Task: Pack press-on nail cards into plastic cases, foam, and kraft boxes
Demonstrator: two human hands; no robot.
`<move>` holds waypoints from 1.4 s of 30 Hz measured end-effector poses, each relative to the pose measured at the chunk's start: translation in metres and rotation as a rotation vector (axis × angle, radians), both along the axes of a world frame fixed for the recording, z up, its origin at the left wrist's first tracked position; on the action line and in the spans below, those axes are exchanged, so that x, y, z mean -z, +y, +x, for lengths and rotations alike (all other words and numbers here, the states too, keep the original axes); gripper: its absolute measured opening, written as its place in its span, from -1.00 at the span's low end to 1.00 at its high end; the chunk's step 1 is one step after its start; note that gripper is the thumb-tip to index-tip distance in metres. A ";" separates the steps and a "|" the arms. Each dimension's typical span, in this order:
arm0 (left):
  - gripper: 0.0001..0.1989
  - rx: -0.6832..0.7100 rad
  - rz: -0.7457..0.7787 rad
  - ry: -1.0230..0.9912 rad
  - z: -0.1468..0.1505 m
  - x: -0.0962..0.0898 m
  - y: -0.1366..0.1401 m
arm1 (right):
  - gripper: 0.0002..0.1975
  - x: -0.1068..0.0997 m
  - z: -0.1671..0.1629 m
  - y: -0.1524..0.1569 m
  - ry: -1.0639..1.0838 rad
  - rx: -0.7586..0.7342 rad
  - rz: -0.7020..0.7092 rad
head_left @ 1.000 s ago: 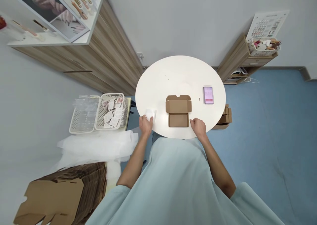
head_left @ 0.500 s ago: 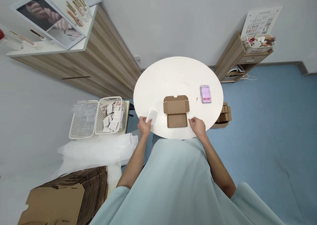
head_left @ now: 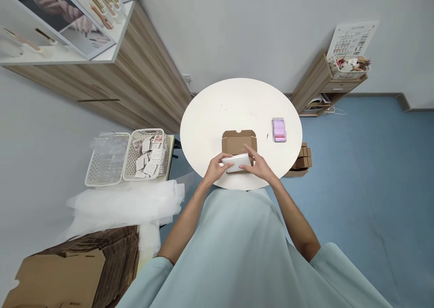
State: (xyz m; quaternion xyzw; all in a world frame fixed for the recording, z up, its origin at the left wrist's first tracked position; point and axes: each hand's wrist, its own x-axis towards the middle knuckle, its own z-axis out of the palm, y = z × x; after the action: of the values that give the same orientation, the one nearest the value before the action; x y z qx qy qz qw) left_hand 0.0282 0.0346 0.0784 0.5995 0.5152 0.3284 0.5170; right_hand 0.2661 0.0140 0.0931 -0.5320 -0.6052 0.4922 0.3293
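A flat white packet [head_left: 237, 162] is held between both hands, over the tray part of an open cardboard box [head_left: 239, 141]. My left hand [head_left: 214, 169] grips its left end, thumb in front and fingers behind. The right end is pinched by my right hand [head_left: 258, 165], its index finger raised. The box's lid stands folded back, away from me, and the packet and hands hide most of its tray. What the packet contains cannot be seen.
On the white oval table [head_left: 237, 100], a pink-purple pack [head_left: 279, 130] lies at the right. White baskets [head_left: 144, 156] of small packets stand left, above white wrapping sheets [head_left: 125, 204] and stacked flat cardboard [head_left: 64, 276]. Small boxes [head_left: 301, 158] sit beyond the table's right edge.
My left hand has brought the white packet rightward from the table's left side to above the box. My right hand has moved left and taken hold of the packet too.
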 end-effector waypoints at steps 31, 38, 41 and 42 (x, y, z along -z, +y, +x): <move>-0.48 -0.016 -0.188 0.490 0.041 0.092 0.002 | -0.58 0.089 -0.020 0.015 -0.689 -0.032 -0.200; -0.43 0.003 -0.205 0.457 0.045 0.107 0.005 | -0.66 0.090 -0.026 0.023 -0.812 -0.117 -0.192; -0.43 0.013 -0.187 0.454 0.047 0.109 0.005 | -0.69 0.089 -0.029 0.023 -0.840 -0.142 -0.198; -0.43 0.021 -0.182 0.461 0.048 0.108 0.004 | -0.70 0.088 -0.030 0.022 -0.843 -0.146 -0.199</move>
State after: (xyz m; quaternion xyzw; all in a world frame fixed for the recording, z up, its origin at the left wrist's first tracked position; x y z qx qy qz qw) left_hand 0.0761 0.0390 -0.0300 0.6147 0.6407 0.1298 0.4413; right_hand 0.2361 0.0361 0.0047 -0.6712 -0.6725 0.3098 -0.0352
